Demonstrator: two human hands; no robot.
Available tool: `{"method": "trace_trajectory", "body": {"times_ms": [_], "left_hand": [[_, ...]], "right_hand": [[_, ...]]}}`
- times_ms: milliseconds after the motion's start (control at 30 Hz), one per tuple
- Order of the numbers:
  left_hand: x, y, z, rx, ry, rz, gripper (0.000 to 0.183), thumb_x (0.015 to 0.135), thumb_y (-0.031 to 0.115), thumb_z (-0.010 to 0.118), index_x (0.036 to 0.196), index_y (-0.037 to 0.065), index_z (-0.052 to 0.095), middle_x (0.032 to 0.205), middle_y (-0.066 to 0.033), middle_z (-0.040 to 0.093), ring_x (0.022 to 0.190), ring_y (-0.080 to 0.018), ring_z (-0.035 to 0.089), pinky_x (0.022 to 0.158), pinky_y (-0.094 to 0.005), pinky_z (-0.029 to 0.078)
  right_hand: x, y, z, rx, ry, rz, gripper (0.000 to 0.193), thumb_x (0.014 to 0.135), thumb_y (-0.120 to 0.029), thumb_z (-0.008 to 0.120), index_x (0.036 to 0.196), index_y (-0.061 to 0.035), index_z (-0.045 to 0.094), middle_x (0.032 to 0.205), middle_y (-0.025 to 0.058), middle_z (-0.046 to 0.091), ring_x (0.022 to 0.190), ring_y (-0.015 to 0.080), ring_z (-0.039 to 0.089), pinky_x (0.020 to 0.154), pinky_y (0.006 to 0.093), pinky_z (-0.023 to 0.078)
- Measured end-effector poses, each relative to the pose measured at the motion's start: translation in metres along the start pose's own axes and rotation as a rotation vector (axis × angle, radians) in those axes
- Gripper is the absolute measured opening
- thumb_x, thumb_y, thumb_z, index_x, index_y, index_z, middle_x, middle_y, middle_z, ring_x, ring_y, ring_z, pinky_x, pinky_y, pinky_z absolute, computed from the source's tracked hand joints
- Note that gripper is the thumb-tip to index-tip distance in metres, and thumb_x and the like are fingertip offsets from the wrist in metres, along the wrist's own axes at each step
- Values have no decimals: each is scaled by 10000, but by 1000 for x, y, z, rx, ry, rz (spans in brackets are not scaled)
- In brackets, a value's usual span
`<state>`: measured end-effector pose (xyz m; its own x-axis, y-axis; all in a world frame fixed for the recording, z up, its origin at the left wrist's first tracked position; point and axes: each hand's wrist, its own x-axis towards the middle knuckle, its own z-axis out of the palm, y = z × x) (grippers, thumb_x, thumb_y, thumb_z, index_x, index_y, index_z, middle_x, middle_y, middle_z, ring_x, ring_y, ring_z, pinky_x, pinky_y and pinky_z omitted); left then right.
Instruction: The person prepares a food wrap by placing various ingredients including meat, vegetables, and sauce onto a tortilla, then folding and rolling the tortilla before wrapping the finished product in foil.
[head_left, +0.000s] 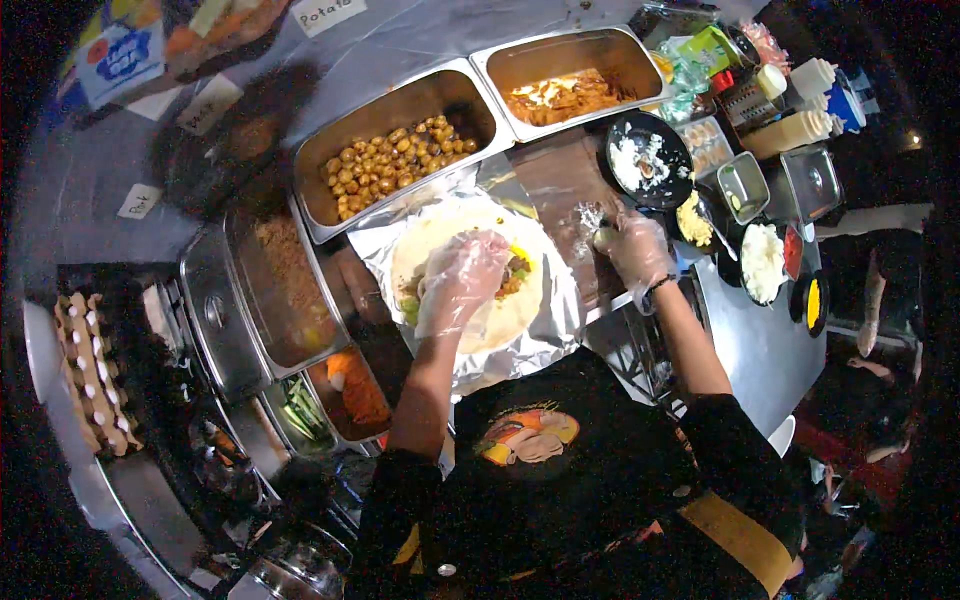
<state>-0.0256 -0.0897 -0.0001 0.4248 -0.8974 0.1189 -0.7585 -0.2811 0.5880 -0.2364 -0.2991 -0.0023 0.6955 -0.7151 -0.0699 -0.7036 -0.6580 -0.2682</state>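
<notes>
A round flatbread point(520, 318) lies on a sheet of foil point(562, 300), with a filling point(517, 270) of brown, green and yellow bits across its middle. Over that filling is my left hand point(468, 275), in a clear plastic glove, its fingers curled down into the food; what they grip is hidden. My right hand point(640, 250), also gloved, hovers at the brown board point(565, 190) right of the foil. Its fingers are pinched together by a small pale thing too small to name. White crumbs point(588, 218) are scattered on the board beside it.
Behind the foil stand a steel pan of small round browned potatoes point(395, 165) and a steel pan of orange-sauced food point(565, 95). A black bowl of white crumbles point(645, 160) and several small bowls are at right. A pan of brown mince point(285, 270) and an egg tray point(95, 375) sit left.
</notes>
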Motion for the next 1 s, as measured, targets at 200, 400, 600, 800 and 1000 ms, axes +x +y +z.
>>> {"method": "trace_trajectory", "body": {"times_ms": [200, 400, 600, 800, 1000], "left_hand": [[6, -6, 40, 222, -95, 62, 196, 896, 172, 482, 1025, 72, 591, 948, -102, 630, 873, -256, 613, 751, -367, 509], [4, -7, 36, 171, -55, 72, 220, 874, 177, 527, 1055, 67, 586, 957, -113, 630, 882, -250, 609, 784, -362, 501], [11, 12, 26, 118, 44, 177, 263, 851, 183, 572, 1085, 61, 581, 965, -124, 630, 891, -243, 605, 818, -358, 493], [14, 74, 85, -96, 78, 63, 368, 811, 259, 621, 1122, 68, 580, 948, -161, 628, 919, -307, 595, 872, -419, 456], [43, 109, 138, 361, -11, 68, 333, 808, 321, 612, 953, 27, 558, 923, -148, 607, 887, -318, 608, 723, -448, 503]], "right_hand": [[-4, 19, 19, 232, 99, -94, 332, 644, -237, 787, 888, -41, 677, 912, 215, 643, 825, 360, 634, 729, 418, 519], [-1, 25, 9, 331, 17, -170, 319, 633, -232, 798, 849, -49, 650, 824, 173, 640, 789, 348, 628, 716, 421, 503], [2, 36, 13, 504, -120, -41, 307, 661, -190, 776, 878, -36, 622, 856, 181, 639, 821, 353, 623, 747, 412, 495], [-14, 55, 10, 355, -73, -115, 277, 728, -216, 735, 882, -20, 615, 829, 205, 629, 804, 398, 601, 712, 437, 481], [-22, 60, 11, 640, -118, 79, 133, 767, -98, 686, 826, -12, 603, 698, 93, 597, 628, 160, 561, 606, 300, 464]]}}
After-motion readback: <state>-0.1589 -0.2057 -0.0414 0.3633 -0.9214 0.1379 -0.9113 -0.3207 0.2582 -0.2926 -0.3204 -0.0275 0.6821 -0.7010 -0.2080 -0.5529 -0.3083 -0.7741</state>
